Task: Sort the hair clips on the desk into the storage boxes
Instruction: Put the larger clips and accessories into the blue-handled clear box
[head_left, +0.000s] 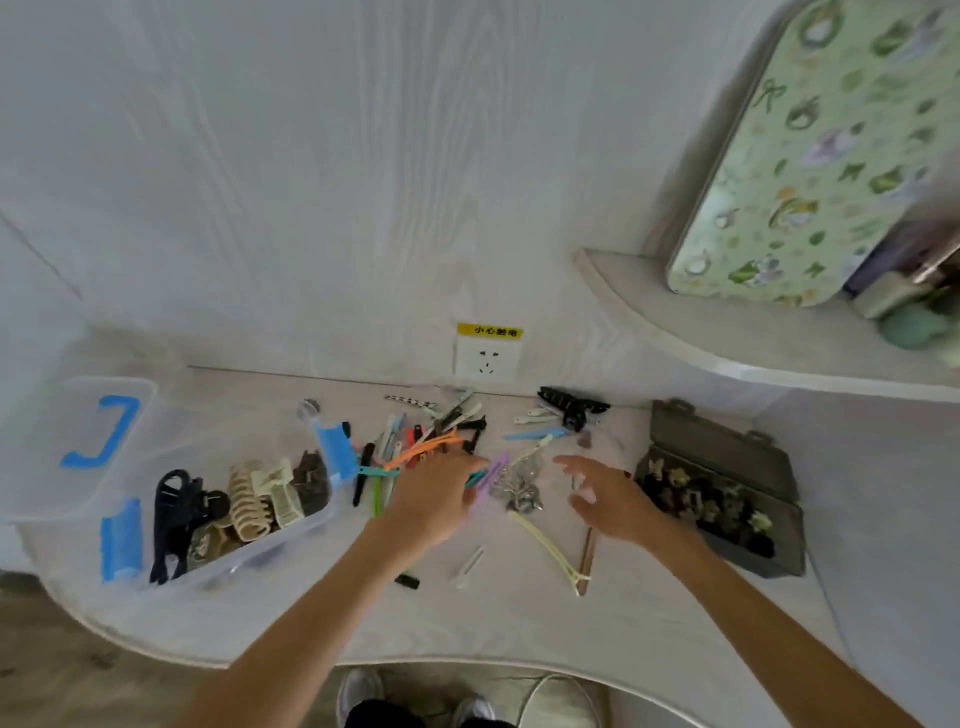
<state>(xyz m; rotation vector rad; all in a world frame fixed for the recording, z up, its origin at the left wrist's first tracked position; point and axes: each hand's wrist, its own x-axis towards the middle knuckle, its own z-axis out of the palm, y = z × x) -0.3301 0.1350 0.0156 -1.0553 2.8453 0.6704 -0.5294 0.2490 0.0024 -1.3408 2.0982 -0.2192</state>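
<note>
A white wall socket under a yellow warning label is seen at centre, a green floral-patterned board is propped on a curved shelf at upper right, and shoes are seen at the bottom edge.

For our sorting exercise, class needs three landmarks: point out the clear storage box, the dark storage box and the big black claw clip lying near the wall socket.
clear storage box (291, 540): head view, on its front wall.
dark storage box (727, 441): head view, on its open lid.
black claw clip (571, 405): head view, on its body.

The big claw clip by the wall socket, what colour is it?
Black. The claw clip shows best in the head view.
</note>
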